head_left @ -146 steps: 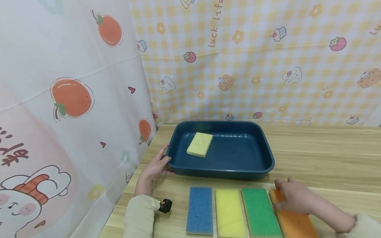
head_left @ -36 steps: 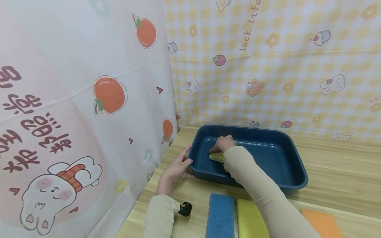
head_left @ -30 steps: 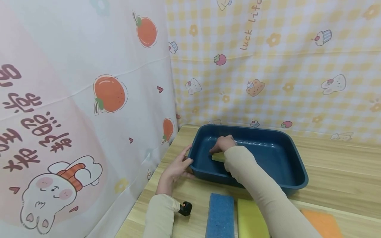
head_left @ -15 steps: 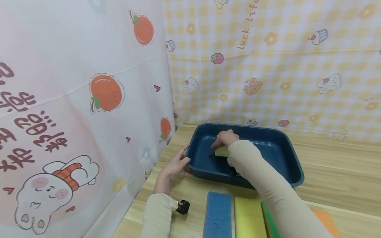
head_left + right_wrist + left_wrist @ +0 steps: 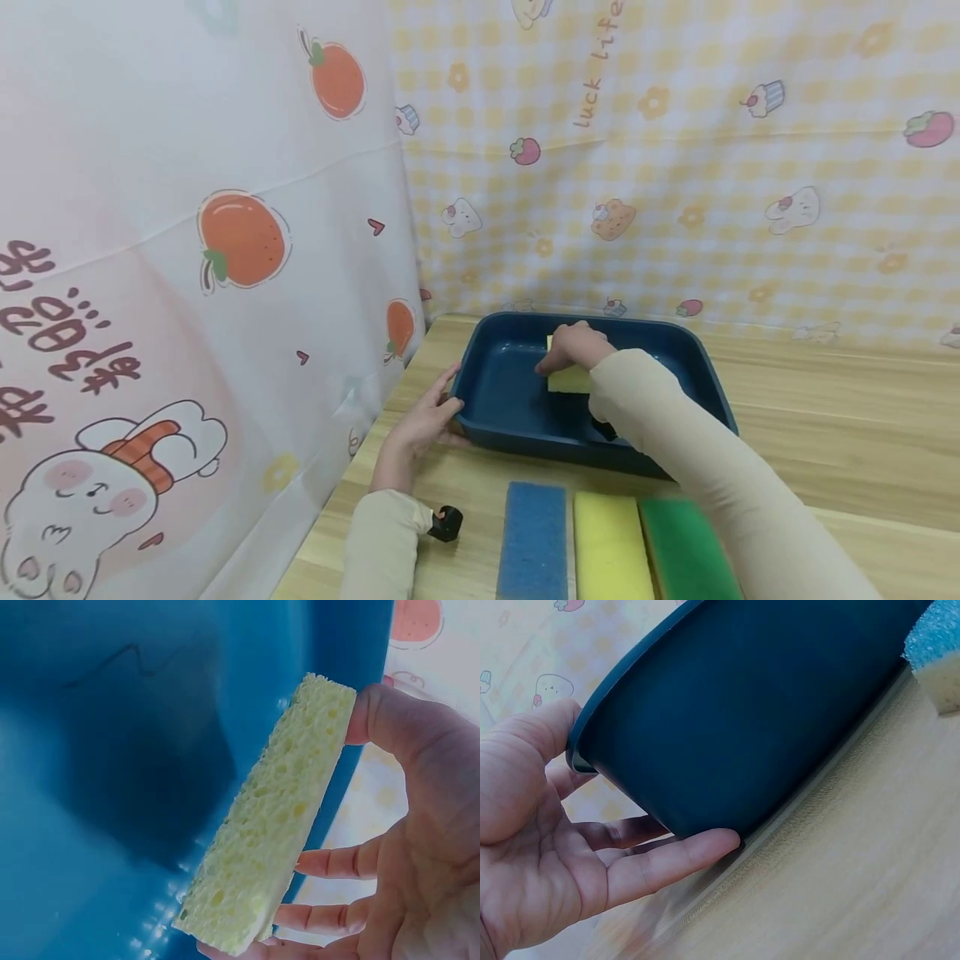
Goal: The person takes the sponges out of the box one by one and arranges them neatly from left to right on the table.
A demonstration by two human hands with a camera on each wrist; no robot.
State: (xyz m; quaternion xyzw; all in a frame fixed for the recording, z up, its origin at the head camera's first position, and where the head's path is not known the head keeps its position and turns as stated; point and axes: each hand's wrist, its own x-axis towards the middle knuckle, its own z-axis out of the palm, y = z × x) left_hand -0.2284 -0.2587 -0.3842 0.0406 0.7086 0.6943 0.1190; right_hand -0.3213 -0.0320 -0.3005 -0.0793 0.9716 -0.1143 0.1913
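Observation:
A deep, dark blue rectangular pan point(image 5: 495, 387) sits toward the back of the wooden table. My left hand point(image 5: 422, 423) grips its left end. In the left wrist view that hand point(image 5: 562, 840) has its thumb at the rim and fingers along the pan's lower side point(image 5: 720, 712). My right hand point(image 5: 576, 346) is inside the pan and holds a pale yellow sponge point(image 5: 566, 383). In the right wrist view the sponge point(image 5: 262, 817) is held by its edges between the thumb and fingers of the right hand point(image 5: 427, 810), over the blue pan floor point(image 5: 75, 847).
In front of the pan lie a blue sponge point(image 5: 533, 542), a yellow sponge point(image 5: 612, 546) and a green sponge point(image 5: 688, 550). My right sleeve point(image 5: 690, 450) crosses over the pan's front edge. Patterned cloths hang behind point(image 5: 675, 167) and at left point(image 5: 150, 167). A black wrist camera point(image 5: 446, 523) shows.
About five seconds ago, the right hand was at the orange sponge and the pale sponge lay flat. Since 1.2 seconds ago, hand and sponge have shifted right in the pan. The left hand stayed.

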